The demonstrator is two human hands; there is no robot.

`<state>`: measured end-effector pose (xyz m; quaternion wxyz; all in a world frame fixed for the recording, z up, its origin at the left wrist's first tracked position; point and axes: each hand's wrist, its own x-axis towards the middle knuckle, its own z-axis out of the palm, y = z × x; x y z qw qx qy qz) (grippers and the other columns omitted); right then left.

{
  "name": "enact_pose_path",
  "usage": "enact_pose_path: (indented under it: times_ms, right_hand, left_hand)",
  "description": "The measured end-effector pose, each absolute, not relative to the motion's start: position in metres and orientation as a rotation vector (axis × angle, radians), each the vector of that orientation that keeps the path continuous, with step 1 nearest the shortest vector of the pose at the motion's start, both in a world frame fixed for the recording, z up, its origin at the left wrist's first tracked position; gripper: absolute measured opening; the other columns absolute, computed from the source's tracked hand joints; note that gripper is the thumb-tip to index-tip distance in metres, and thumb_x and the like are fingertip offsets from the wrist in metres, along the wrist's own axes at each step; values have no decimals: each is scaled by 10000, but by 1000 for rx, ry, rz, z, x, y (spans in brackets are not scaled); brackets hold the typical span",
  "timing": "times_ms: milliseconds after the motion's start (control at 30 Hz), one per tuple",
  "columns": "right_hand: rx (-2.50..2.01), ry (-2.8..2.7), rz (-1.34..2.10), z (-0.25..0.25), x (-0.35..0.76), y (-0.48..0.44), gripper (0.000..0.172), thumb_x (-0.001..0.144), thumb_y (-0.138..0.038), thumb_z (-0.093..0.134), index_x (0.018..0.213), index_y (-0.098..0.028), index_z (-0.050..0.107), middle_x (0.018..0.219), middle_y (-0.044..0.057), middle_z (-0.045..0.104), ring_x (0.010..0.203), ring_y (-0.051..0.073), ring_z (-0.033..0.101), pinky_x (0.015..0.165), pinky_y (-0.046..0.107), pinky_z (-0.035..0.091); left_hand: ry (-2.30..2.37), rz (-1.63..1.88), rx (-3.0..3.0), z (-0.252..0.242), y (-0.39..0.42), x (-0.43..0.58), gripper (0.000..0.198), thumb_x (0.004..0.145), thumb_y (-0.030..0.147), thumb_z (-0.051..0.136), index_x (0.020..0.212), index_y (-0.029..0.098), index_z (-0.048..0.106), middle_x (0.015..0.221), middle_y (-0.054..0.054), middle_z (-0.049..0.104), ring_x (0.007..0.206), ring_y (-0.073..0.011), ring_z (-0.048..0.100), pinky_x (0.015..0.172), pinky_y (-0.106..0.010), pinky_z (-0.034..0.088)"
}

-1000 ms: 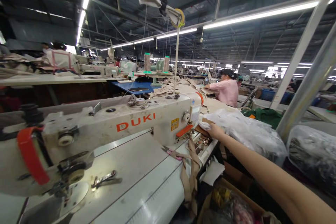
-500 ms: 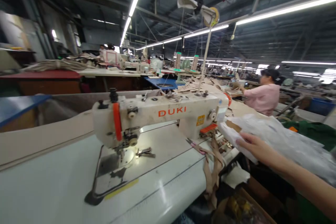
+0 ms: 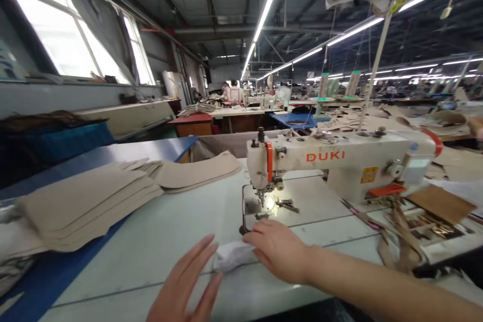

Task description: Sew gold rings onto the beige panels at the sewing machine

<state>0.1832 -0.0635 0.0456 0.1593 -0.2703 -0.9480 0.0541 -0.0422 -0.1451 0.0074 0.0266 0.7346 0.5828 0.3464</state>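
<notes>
My right hand (image 3: 277, 250) is closed on a crumpled white piece (image 3: 231, 256) at the front of the sewing table (image 3: 169, 231). Whether this piece is cloth, paper or plastic, I cannot tell. To its left, my left hand (image 3: 186, 282) is held open with fingers apart, the fingertips close to the white piece. Just beyond my right hand stands a white sewing machine (image 3: 298, 156) with orange lettering. A small metal attachment (image 3: 287, 205) lies by its needle plate. Scissors with pink handles (image 3: 362, 215) rest right of there, among beige strips (image 3: 402, 234).
Stacked beige fabric panels (image 3: 90, 201) lie at the left, partly over a blue surface (image 3: 101, 244). At the right, an open tray (image 3: 441, 231) of small parts has a brown board (image 3: 441, 201) over it. A thread stand pole (image 3: 373, 70) rises behind the machine.
The view has swung left. My right hand has moved from the white material right of the machine to the table front, holding a white piece. My left hand has come into view.
</notes>
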Motion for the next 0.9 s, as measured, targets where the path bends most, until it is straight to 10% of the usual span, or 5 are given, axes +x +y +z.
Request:
enact_pose_path:
  times_ms: [433, 667, 900]
  right_hand:
    - [-1107, -2130, 842, 19, 203, -41, 220, 788, -147, 540, 976, -169, 653, 911, 53, 653, 839, 179, 576, 771, 270, 416]
    - [-1260, -1985, 812, 12, 194, -24, 126, 818, -139, 481, 812, -168, 604, 646, -14, 552, 642, 144, 523, 604, 234, 376]
    - [-1089, -2077, 343, 19, 191, -40, 322, 768, -29, 477, 1053, -167, 535, 1089, 107, 544, 1004, 221, 519, 895, 365, 421]
  left_hand:
    - [1879, 697, 1859, 43, -83, -42, 242, 754, 354, 453, 691, 211, 638, 711, -5, 661, 704, -187, 591, 675, -279, 437]
    - [1828, 632, 1877, 46, -76, -44, 277, 771, 444, 472, 843, 219, 616, 798, 9, 654, 681, -165, 566, 636, -248, 416]
    - [1907, 601, 1801, 43, -68, -51, 269, 779, 381, 423, 633, 202, 561, 591, 19, 540, 606, -164, 524, 559, -239, 375]
